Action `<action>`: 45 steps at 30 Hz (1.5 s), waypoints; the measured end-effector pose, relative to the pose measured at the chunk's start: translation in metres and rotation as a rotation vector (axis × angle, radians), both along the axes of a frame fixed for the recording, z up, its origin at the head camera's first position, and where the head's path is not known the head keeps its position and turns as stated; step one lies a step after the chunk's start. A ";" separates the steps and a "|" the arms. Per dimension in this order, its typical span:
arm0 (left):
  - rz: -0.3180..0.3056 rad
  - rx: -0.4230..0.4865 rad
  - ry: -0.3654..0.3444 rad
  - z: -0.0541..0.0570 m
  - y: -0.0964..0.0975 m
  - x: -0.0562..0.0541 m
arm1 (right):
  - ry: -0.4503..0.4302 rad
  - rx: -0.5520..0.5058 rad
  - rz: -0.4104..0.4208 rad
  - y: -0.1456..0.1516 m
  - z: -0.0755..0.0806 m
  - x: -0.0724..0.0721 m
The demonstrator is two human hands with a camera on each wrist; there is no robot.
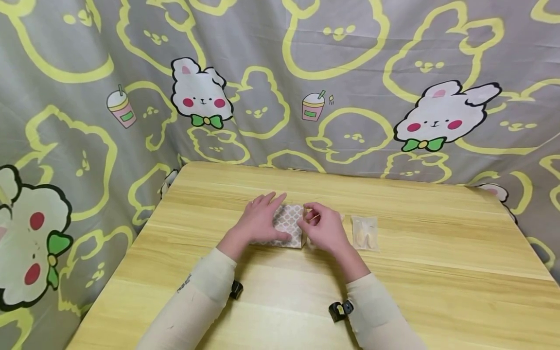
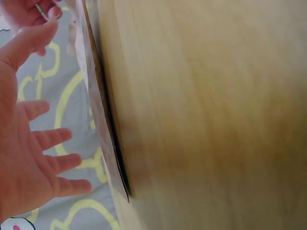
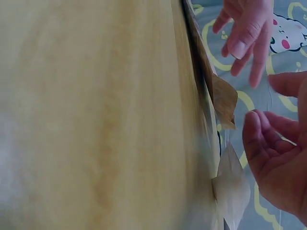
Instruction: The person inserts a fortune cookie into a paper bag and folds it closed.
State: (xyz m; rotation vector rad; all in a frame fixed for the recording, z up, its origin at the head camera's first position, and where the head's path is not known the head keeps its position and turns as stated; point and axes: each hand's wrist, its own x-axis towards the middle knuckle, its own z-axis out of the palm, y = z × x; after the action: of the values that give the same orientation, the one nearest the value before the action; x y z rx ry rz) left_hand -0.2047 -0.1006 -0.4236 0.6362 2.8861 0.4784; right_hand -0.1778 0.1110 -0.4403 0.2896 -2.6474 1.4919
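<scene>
A flat paper bag [image 1: 288,226] with a grey-and-white lattice print lies on the table. My left hand [image 1: 262,221] is over its left part with fingers spread; the left wrist view shows those fingers [image 2: 57,163] straight and holding nothing. Beside the bag's right end is my right hand [image 1: 325,226], its fingers bent and its thumb apart from them. In the right wrist view, the right hand [image 3: 283,153] has a gap between thumb and fingertips, near a raised brown paper flap [image 3: 224,100]. Whether it touches the bag, I cannot tell.
To the right of my right hand lies a small translucent packet [image 1: 365,233] with beige pieces inside. Part of something pale shows behind the right hand, mostly hidden. A patterned curtain [image 1: 262,97] hangs behind the wooden table [image 1: 437,272] and along its left side.
</scene>
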 end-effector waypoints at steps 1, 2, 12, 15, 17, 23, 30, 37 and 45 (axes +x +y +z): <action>-0.006 0.011 -0.018 0.000 -0.001 0.001 | -0.008 0.016 0.006 0.000 -0.001 0.000; -0.013 0.024 -0.036 -0.001 -0.002 0.001 | -0.016 0.030 0.011 0.000 -0.001 0.000; -0.073 0.104 -0.113 -0.011 -0.014 -0.003 | -0.082 0.147 0.008 0.000 -0.002 0.000; -0.074 0.104 -0.134 -0.012 -0.017 -0.004 | -0.091 0.184 0.000 0.001 -0.003 -0.001; -0.077 0.095 -0.144 -0.011 -0.018 -0.004 | -0.098 0.200 -0.002 0.001 -0.004 -0.002; -0.082 0.065 -0.143 -0.011 -0.019 -0.006 | -0.109 0.225 0.005 -0.001 -0.001 -0.002; -0.076 0.064 -0.133 -0.012 -0.020 -0.008 | -0.126 0.207 0.013 -0.005 -0.002 -0.001; -0.071 0.113 -0.133 -0.017 -0.023 -0.010 | -0.132 0.187 0.023 -0.008 -0.008 -0.002; -0.071 0.178 -0.165 -0.022 -0.026 -0.012 | -0.129 0.136 0.060 -0.009 -0.013 -0.002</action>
State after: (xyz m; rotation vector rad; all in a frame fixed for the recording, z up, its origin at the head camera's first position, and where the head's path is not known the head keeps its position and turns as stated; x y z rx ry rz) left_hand -0.2171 -0.1262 -0.4453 0.6870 2.6762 0.7468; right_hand -0.1798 0.1018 -0.4536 0.2946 -2.8731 1.3936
